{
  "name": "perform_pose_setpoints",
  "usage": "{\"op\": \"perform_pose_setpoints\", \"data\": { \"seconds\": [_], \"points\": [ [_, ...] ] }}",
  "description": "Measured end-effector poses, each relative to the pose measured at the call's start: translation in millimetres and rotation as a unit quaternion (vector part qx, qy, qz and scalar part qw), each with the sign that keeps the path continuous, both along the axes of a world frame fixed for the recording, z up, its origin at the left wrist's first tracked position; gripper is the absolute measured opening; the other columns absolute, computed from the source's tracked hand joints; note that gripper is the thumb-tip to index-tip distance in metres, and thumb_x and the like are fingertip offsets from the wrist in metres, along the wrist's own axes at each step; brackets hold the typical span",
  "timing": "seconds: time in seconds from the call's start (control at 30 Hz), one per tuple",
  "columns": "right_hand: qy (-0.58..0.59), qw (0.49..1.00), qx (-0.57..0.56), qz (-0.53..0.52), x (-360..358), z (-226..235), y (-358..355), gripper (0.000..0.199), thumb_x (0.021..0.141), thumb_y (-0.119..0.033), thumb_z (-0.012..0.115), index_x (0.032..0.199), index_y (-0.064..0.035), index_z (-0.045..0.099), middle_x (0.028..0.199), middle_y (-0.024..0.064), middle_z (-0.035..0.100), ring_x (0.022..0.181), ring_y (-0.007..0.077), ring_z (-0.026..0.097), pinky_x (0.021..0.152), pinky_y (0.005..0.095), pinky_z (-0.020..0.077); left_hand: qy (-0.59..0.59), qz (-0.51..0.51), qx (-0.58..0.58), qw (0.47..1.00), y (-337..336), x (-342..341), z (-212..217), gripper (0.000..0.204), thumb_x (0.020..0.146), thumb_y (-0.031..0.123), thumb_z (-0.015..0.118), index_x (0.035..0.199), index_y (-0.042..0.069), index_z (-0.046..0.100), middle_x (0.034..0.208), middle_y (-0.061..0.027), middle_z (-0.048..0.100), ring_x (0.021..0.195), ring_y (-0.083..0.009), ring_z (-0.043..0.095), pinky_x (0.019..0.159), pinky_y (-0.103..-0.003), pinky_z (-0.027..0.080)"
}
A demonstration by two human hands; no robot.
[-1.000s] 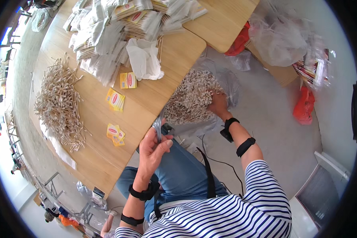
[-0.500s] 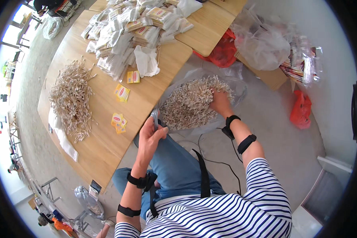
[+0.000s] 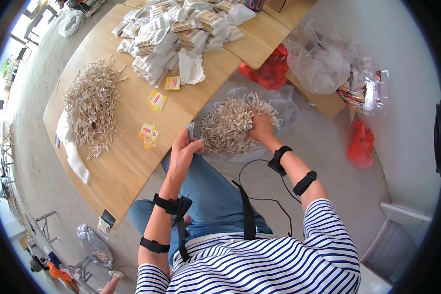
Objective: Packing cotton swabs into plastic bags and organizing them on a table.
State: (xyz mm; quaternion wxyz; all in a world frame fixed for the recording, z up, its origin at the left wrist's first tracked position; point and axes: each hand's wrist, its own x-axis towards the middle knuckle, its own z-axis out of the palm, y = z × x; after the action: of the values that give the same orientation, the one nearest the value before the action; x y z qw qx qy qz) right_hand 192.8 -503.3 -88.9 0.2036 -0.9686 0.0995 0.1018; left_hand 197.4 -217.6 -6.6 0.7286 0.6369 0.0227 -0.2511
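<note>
Beside the table [image 3: 138,159], plastic [image 3: 191,129] pinched by the left hand [image 3: 183,151] is best steadied. Among swabs [image 3: 224,126], any grip by the right hand [image 3: 262,129] is hidden.

Showing off-white and tan on the swabs [image 3: 225,125], pale grey on their bag [image 3: 287,110]; bearing yellow, red and white on the cards [image 3: 157,100]; wearing navy-and-white stripes on the shirt [image 3: 269,267], plain blue on the trousers [image 3: 208,201].

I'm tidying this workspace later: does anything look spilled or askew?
The loose cotton swabs on the table look untidy: a jumbled heap with strays at its edges, unlike the bagged swabs nearby.
</note>
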Motion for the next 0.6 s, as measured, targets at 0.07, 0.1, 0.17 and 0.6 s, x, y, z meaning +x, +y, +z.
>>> {"op": "perform_pose_setpoints", "data": {
  "seconds": [0.07, 0.1, 0.17, 0.6],
  "points": [
    [-0.003, 1.000, -0.008, 0.005, -0.7, 9.2, -3.1, 0.077, 0.059, -0.008, 0.079, 0.131, -0.0223, 0.055, 0.118, 0.0239, 0.055, 0.113, 0.0472, 0.051, 0.093, 0.0524, 0.0480, -0.004, 0.002, -0.006, 1.000, -1.9, 0.2, -0.4, 0.038, 0.090, 0.010, 0.060, 0.125, -0.002, 0.053, 0.083, -0.0031, 0.060, 0.078, -0.0114, 0.057, 0.075, -0.026, 0.046],
    [-0.005, 1.000, -0.011, 0.009, -0.8, 13.9, -4.5, 0.078, 0.058, -0.008, 0.080, 0.131, -0.0218, 0.055, 0.117, 0.0242, 0.055, 0.112, 0.0470, 0.051, 0.094, 0.0517, 0.0472, -0.007, 0.002, -0.007, 1.000, -2.3, 0.2, -0.4, 0.036, 0.090, 0.010, 0.060, 0.123, -0.001, 0.054, 0.084, -0.0032, 0.061, 0.079, -0.0117, 0.058, 0.077, -0.026, 0.046],
    [-0.015, 1.000, -0.022, 0.015, -1.4, 18.6, -7.8, 0.080, 0.056, -0.010, 0.081, 0.131, -0.0213, 0.055, 0.116, 0.0246, 0.055, 0.112, 0.0470, 0.051, 0.094, 0.0512, 0.0469, -0.008, 0.003, -0.011, 1.000, -1.7, 0.5, -4.5, 0.033, 0.089, 0.010, 0.061, 0.120, -0.001, 0.055, 0.085, -0.0032, 0.061, 0.081, -0.0118, 0.058, 0.078, -0.026, 0.046],
    [-0.030, 0.993, -0.088, 0.075, -1.0, 106.3, -23.4, 0.077, 0.047, -0.013, 0.085, 0.119, -0.0120, 0.059, 0.098, 0.0215, 0.066, 0.097, 0.0422, 0.062, 0.090, 0.0485, 0.0495, -0.007, 0.025, -0.010, 1.000, 11.8, -9.1, -11.6, 0.039, 0.084, 0.010, 0.064, 0.119, -0.005, 0.057, 0.096, -0.0057, 0.064, 0.089, -0.0129, 0.060, 0.085, -0.027, 0.047]
  ]
}}
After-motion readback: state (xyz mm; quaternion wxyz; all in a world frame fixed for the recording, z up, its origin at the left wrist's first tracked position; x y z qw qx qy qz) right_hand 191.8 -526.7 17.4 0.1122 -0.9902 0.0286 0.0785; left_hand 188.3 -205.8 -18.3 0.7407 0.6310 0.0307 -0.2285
